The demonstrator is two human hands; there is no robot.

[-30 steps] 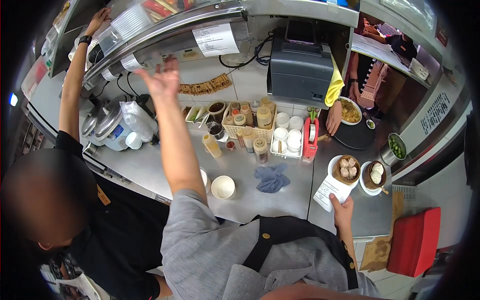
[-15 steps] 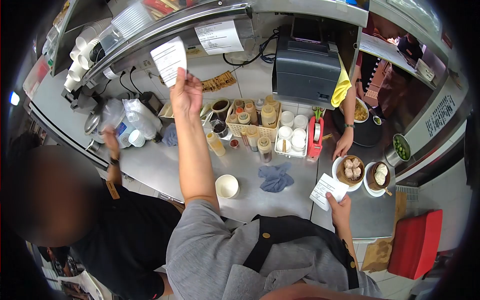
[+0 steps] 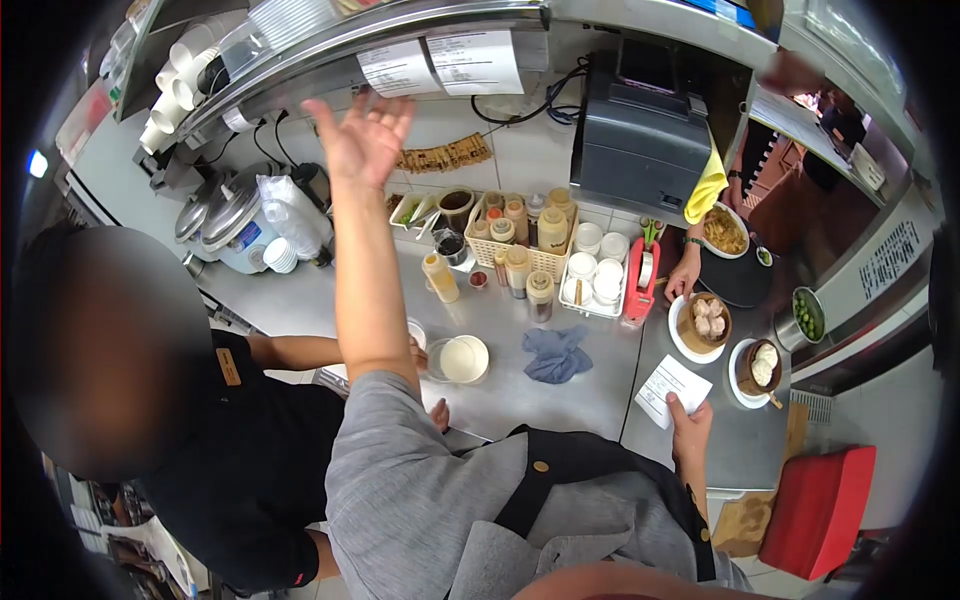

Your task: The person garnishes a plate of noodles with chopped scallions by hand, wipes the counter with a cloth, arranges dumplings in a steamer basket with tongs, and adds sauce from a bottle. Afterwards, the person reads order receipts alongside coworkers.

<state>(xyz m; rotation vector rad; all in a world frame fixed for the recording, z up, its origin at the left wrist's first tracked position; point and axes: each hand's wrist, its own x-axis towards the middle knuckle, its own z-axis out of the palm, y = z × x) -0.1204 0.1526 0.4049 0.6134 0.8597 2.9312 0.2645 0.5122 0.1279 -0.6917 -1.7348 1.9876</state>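
My left hand [image 3: 365, 145] is raised near the back wall, fingers spread and holding nothing. Just above it, a printed order slip [image 3: 398, 68] hangs from the metal rail [image 3: 350, 40], beside a second slip [image 3: 474, 62]. Low on the right, my right hand [image 3: 688, 425] pinches another order slip [image 3: 672, 390] over the steel counter [image 3: 600, 410]. Close to that slip, a bamboo steamer of dumplings [image 3: 704, 322] sits on a white plate, and a steamer of white buns [image 3: 757, 368] stands on another plate.
A co-worker in black [image 3: 250, 440] stands at my left, one hand near a white bowl [image 3: 465, 358]. Another person's hand [image 3: 684, 272] reaches to the dumpling plate. Sauce bottles fill a basket [image 3: 520, 245]; a blue cloth [image 3: 556, 354] lies in front. A printer [image 3: 640, 140] overhangs the counter.
The slip from my left hand now hangs on the rail, and that hand has opened. The co-worker's arm has moved from the pots to the bowls. My right hand still holds its slip.
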